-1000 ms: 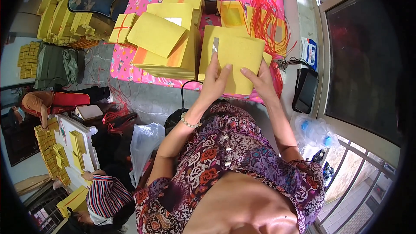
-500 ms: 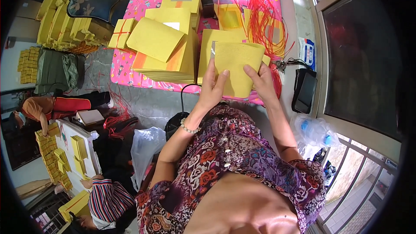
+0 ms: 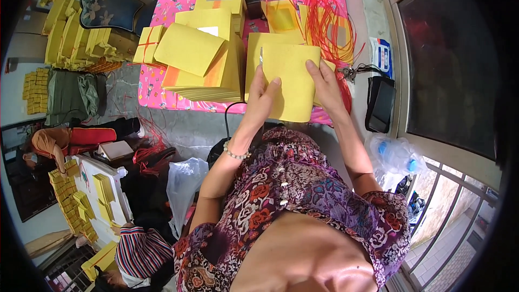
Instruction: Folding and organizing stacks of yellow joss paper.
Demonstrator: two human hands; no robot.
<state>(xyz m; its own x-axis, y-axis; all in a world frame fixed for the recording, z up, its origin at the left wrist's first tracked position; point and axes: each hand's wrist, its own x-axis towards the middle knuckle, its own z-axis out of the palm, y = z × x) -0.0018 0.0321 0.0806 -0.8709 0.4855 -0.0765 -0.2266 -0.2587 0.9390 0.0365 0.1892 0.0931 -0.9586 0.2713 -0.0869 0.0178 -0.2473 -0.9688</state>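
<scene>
Between my two hands I hold a stack of yellow paper sheets (image 3: 292, 84), upright above the table's near edge. My left hand (image 3: 262, 93) grips its left edge, thumb on the front face and fingers behind. On the right edge, my right hand (image 3: 326, 82) has its thumb near the upper corner, its other fingers partly hidden. A bit of grey shows at the stack's upper left edge. Behind it lies more yellow paper (image 3: 265, 40). To the left stands a tall pile of yellow sheets (image 3: 232, 70) with a folded yellow sheet (image 3: 189, 48) on top.
The pink patterned table (image 3: 154, 89) carries red plastic strips (image 3: 319, 0), a dark small box (image 3: 253, 6) and a bundle tied with red strip (image 3: 148, 44). Two people work at a white table (image 3: 100, 184) at lower left. A window frame (image 3: 399, 70) stands on the right.
The stack between my hands has straightened and turned flatter toward me, its curled upper right corner now even. Both hands keep their hold, and the right has shifted slightly up.
</scene>
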